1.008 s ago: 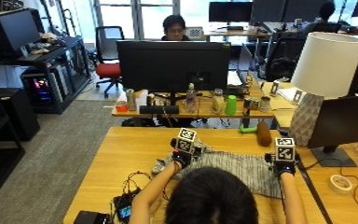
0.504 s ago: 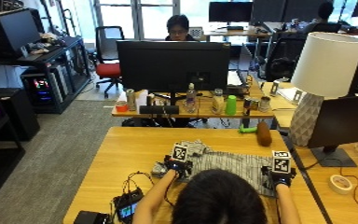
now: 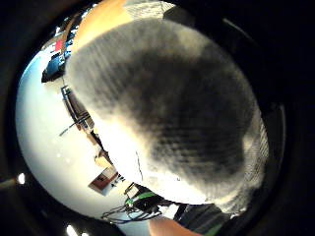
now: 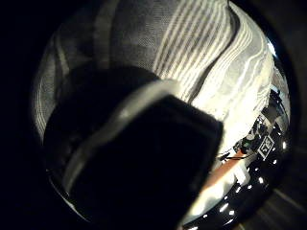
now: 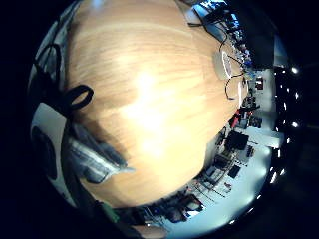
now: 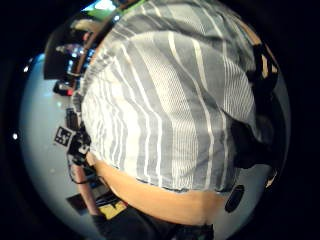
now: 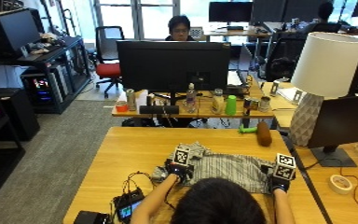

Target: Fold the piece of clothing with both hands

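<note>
The left hand and right hand sit at the two near corners of the grey striped shirt, each apparently pinching its edge, though the fingers are mostly hidden. The shirt lies on the wooden table, its long axis running side to side between them. It spreads away from the person, the bunched part beyond the left hand, so neither hand is clearly nearer.
</note>
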A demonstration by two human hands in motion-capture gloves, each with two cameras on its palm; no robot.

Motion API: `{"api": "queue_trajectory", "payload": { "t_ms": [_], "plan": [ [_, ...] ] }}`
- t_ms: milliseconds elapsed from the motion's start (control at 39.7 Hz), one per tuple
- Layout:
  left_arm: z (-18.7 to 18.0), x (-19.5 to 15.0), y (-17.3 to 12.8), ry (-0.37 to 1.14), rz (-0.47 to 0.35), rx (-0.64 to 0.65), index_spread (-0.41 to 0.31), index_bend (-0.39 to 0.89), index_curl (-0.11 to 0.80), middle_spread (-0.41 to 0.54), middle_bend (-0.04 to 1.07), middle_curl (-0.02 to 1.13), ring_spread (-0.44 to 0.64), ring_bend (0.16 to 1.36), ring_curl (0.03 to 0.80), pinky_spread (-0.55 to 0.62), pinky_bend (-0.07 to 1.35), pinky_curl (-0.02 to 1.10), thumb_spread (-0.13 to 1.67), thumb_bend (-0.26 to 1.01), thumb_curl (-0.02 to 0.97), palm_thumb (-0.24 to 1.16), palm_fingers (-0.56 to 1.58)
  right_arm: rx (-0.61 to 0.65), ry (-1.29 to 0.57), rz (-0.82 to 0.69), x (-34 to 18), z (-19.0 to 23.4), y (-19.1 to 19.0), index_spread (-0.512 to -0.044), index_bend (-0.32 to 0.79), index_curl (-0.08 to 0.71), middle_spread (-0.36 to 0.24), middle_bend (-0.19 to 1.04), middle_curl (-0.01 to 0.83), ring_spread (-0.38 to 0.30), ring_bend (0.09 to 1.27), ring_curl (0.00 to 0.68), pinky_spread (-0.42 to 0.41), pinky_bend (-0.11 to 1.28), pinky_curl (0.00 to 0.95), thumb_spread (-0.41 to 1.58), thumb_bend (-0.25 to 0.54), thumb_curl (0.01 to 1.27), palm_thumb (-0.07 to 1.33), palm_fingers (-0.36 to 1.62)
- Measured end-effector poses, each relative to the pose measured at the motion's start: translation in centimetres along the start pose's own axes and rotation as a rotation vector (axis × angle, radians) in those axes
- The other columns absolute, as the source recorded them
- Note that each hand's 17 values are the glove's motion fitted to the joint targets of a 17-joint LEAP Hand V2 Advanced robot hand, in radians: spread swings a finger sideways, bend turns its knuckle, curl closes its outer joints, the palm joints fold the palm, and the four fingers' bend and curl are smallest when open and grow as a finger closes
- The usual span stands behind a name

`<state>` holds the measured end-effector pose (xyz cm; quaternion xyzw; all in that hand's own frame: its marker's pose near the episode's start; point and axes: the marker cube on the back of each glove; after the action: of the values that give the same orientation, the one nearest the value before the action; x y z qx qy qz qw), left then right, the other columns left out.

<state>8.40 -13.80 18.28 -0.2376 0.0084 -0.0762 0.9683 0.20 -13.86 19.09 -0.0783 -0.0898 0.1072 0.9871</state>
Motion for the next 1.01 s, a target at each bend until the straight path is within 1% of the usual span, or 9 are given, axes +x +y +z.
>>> {"api": "queue_trajectory", "payload": {
  "t_ms": [101,302,479,630,705,781,857,932,1008],
  "plan": [
    [0.4,0.3,0.7,-0.013,-0.022,-0.001,-0.078,0.07,0.107,0.291,0.15,0.2,0.45,0.69,0.362,0.47,0.9,0.4,1.01,-0.06,0.192,-0.07,-0.13,0.037,-0.07,-0.023,0.1,0.4,-0.2,-0.255,0.16,0.17,-0.13,0.28,0.453,-0.221,0.71,0.46,-0.341,0.78,0.399,1.06,0.076,0.36,1.06,1.27],
    [0.6,0.3,2.0,0.0,0.028,-0.029,-0.061,0.09,0.109,0.299,0.17,0.21,0.46,0.69,0.349,0.46,0.9,0.38,1.0,-0.07,0.173,-0.08,-0.08,-0.062,-0.275,-0.002,1.5,0.7,-2.5,-0.237,0.2,0.261,-0.127,0.3,0.477,-0.223,0.7,0.471,-0.337,0.74,0.404,1.0,0.047,0.36,1.09,1.32],
    [-2.5,-1.0,4.4,0.06,0.058,0.003,-0.047,0.08,0.111,0.301,0.18,0.22,0.42,0.72,0.348,0.43,0.91,0.38,1.04,-0.03,0.184,-0.02,-0.02,-0.021,-0.373,-0.004,3.9,-0.2,-9.9,-0.233,0.2,0.315,-0.127,0.32,0.492,-0.221,0.7,0.476,-0.338,0.72,0.411,0.97,0.022,0.35,1.11,1.33],
    [-4.7,-2.9,6.2,0.051,0.035,0.082,-0.035,0.09,0.113,0.292,0.18,0.23,0.39,0.74,0.347,0.39,0.94,0.38,1.07,-0.02,0.191,0.0,0.0,0.047,-0.447,-0.116,2.0,-6.4,-8.3,-0.231,0.19,0.349,-0.127,0.32,0.5,-0.22,0.7,0.48,-0.337,0.71,0.414,0.95,0.002,0.35,1.13,1.33],
    [-5.4,-3.7,7.5,0.023,0.022,0.073,-0.032,0.09,0.115,0.291,0.19,0.24,0.39,0.75,0.344,0.38,0.94,0.38,1.09,-0.01,0.195,0.01,0.0,0.068,-0.454,-0.153,0.5,-9.3,-7.4,-0.227,0.19,0.36,-0.126,0.33,0.503,-0.218,0.7,0.479,-0.337,0.71,0.416,0.94,-0.005,0.35,1.14,1.33],
    [-6.3,-4.6,9.3,0.004,0.0,0.042,-0.026,0.09,0.117,0.29,0.19,0.25,0.39,0.75,0.34,0.37,0.95,0.38,1.11,-0.01,0.199,0.02,-0.01,0.1,-0.456,-0.198,-2.1,-12.4,-6.6,-0.226,0.19,0.372,-0.126,0.33,0.504,-0.218,0.7,0.48,-0.338,0.71,0.418,0.94,-0.009,0.35,1.15,1.33],
    [-7.7,-5.4,10.2,-0.001,0.0,0.089,-0.017,0.09,0.117,0.295,0.19,0.25,0.4,0.75,0.335,0.38,0.95,0.37,1.14,-0.01,0.203,0.03,-0.02,0.126,-0.441,-0.251,-5.5,-15.3,-5.5,-0.222,0.18,0.381,-0.125,0.33,0.507,-0.217,0.7,0.481,-0.338,0.7,0.42,0.93,-0.006,0.35,1.16,1.34],
    [-8.9,-6.4,9.3,0.004,-0.007,0.151,-0.013,0.09,0.118,0.297,0.19,0.26,0.4,0.75,0.331,0.37,0.95,0.37,1.15,-0.01,0.204,0.04,-0.02,0.147,-0.401,-0.282,-9.3,-17.7,-4.5,-0.221,0.17,0.385,-0.127,0.33,0.508,-0.22,0.71,0.483,-0.339,0.71,0.424,0.91,0.013,0.37,1.21,1.34],
    [-10.2,-7.5,5.5,0.033,-0.037,0.206,-0.011,0.09,0.121,0.299,0.19,0.26,0.39,0.76,0.331,0.37,0.95,0.37,1.17,-0.01,0.206,0.05,-0.01,0.158,-0.36,-0.313,-14.2,-19.6,-3.0,-0.219,0.17,0.388,-0.127,0.33,0.509,-0.221,0.72,0.485,-0.338,0.7,0.425,0.9,0.005,0.38,1.22,1.33]
  ]
}}
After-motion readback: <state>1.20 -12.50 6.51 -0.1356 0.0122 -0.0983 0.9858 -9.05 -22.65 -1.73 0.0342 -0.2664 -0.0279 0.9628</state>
